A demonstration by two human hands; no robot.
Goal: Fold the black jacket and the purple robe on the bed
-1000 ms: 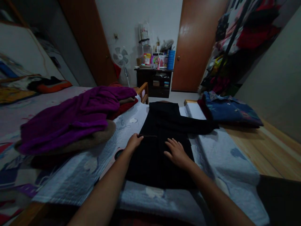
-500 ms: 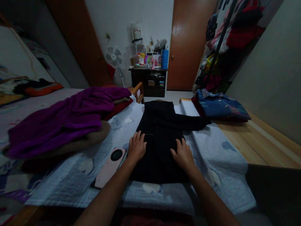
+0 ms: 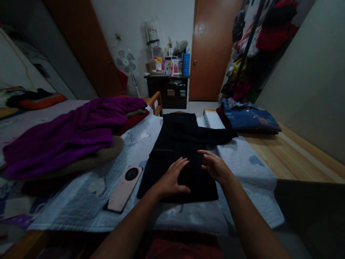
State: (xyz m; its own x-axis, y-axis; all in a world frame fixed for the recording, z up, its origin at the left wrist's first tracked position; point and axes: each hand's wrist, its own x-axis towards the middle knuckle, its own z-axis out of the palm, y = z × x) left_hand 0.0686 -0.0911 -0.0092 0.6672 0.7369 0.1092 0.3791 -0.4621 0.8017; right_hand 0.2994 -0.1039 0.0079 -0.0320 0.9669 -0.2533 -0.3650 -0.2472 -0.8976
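- The left hand [image 3: 174,180] hovered over or rested on the black long-sleeved garment [image 3: 175,140], thumb spread well away from the fingers, gripping nothing; contact could not be told.
- The right hand [image 3: 215,167] was just beside it, above the garment's right part, index finger extended, the others curled, nothing visible in its grasp.
- The garment lay flat beneath and beyond both hands, one sleeve [image 3: 218,136] stretching out ahead of the right hand.
- Left of the left hand, a pink smartphone [image 3: 125,189] lay on the pale blue quilt [image 3: 83,208].
- Farther left sat a purple fleece garment [image 3: 67,133].
- Beyond the right hand, rightward, was a folded denim shirt [image 3: 249,115].
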